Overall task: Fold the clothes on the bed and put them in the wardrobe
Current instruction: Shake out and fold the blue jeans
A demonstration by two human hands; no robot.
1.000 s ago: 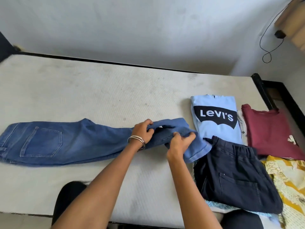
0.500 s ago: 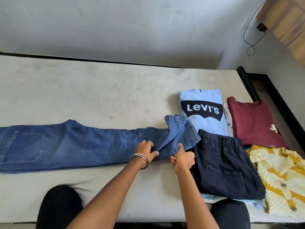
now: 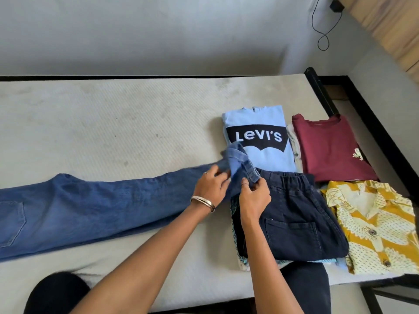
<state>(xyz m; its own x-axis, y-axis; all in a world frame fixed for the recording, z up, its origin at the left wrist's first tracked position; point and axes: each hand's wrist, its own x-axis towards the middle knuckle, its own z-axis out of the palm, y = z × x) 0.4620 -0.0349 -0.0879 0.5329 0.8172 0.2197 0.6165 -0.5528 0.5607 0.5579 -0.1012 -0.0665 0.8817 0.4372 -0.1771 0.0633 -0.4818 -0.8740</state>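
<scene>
The blue jeans [image 3: 90, 209] lie stretched flat across the mattress [image 3: 113, 132], waist end off to the left and leg hems at the right, where both hands meet them. The left hand [image 3: 209, 189], with bangles [image 3: 204, 202] at the wrist, grips the leg fabric just short of the hem; the right hand [image 3: 255, 198], close beside it, pinches the cuff, which is lifted and turned up above the fingers. The raised cuff overlaps the lower edge of a folded light blue Levi's t-shirt [image 3: 260, 137]. Under the right hand lies a folded pair of dark navy trousers [image 3: 294, 218]. Further right sit a folded maroon top [image 3: 328, 146] and a yellow patterned shirt [image 3: 374, 223].
</scene>
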